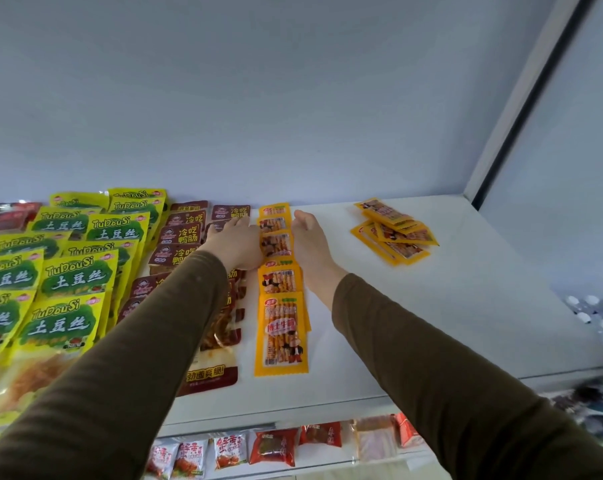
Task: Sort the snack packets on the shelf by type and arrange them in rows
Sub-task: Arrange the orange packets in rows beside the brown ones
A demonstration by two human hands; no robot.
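Orange packets (280,299) are laid in an overlapping row running from 12 to 6 o'clock at mid-shelf (431,306). The row's far end is flanked by both hands: the left hand (239,242) lies flat, fingers straight, at its 9 o'clock edge; the right hand (308,233) is pressed, fingers extended, at 3 o'clock. A loose orange pile (393,232) is seen at 2 o'clock.

Pale blue-grey back wall (293,98) above a white shelf board (449,306); white upright with dark strip (522,109) at 2 o'clock; even, soft light.
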